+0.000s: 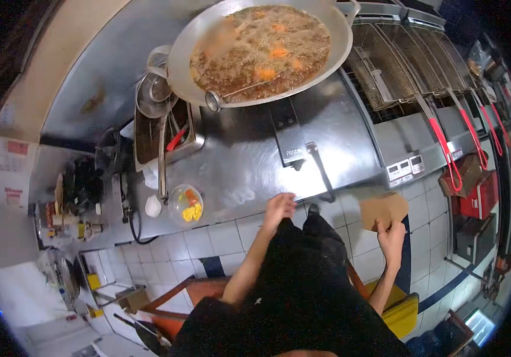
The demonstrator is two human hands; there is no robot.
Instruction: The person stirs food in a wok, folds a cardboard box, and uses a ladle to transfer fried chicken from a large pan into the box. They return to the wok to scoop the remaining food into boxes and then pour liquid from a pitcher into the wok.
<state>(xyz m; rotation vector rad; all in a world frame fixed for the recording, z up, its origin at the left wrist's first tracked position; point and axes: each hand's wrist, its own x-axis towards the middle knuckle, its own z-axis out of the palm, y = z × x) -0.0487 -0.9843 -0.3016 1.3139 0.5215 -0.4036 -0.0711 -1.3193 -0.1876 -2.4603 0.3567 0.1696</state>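
Note:
My right hand (391, 238) grips the lower edge of a flat brown piece of cardboard (384, 209), out to the right over the tiled floor. Near the front edge of the steel counter (231, 160) is my left hand (280, 208), fingers a little apart, holding nothing. Beyond both hands a large wide pan (178, 65) holds bubbling brown oil with orange pieces (278, 53) in it. A long-handled metal ladle (213, 101) leans at the pan's near rim. On the counter to the left stands a clear bowl (175, 208) with yellow and red food.
Fryer baskets (398, 65) with red handles (438, 134) line the back right. Strainers (155, 95) rest over a metal container (142, 152) at the left. A black device (290, 140) with a cable lies mid-counter. Orange chairs (205, 290) and a yellow bin (401, 315) flank my body.

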